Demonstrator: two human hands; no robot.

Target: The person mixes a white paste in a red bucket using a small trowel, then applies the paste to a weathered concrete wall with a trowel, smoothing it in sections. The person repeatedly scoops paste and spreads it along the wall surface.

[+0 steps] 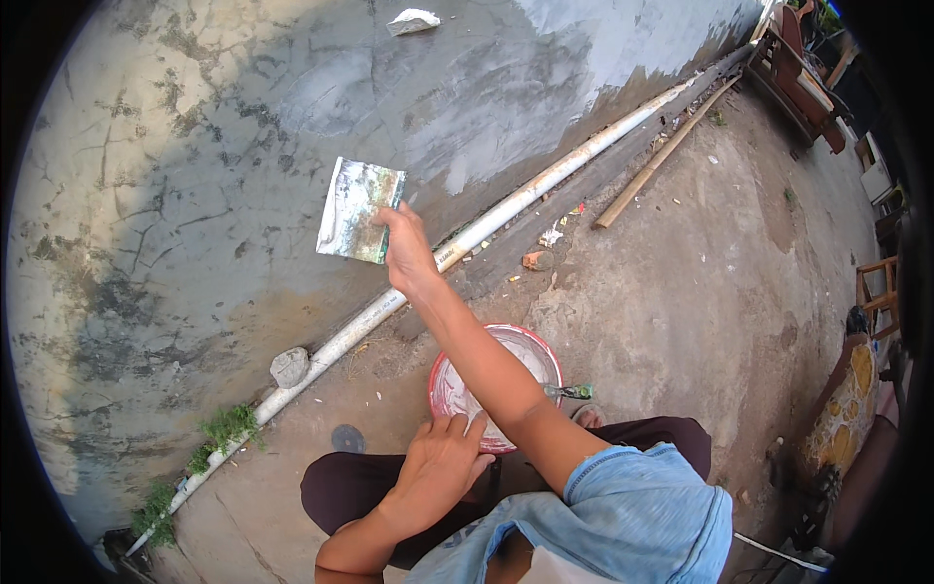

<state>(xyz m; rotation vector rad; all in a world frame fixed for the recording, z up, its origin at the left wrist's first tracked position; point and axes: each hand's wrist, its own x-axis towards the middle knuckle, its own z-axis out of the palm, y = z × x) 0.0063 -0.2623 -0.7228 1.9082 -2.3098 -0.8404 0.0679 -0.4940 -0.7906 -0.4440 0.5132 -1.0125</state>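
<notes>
My right hand (pixel 409 248) reaches out to the wall and grips a thin rectangular plastering blade (pixel 360 216) by its right edge. The blade is shiny, smeared, and carries white paste along its left side. Below my right forearm a round red basin (pixel 437 382) holds whitish paste and stands between my knees. My left hand (pixel 443 467) holds the basin's near-left rim, fingers over the edge. A tool with a green handle (pixel 574 391) leans across the basin's right rim; its other end is hidden by my arm.
The cracked grey wall (pixel 243 146) has lighter smeared patches. A white pipe (pixel 506 207) runs along its foot, with a stone (pixel 289 368) and weeds (pixel 229 425) against it. Beyond lie a wooden pole (pixel 662 156) and a brick piece (pixel 537 260). Another person's patterned clothing (pixel 844 404) shows at right.
</notes>
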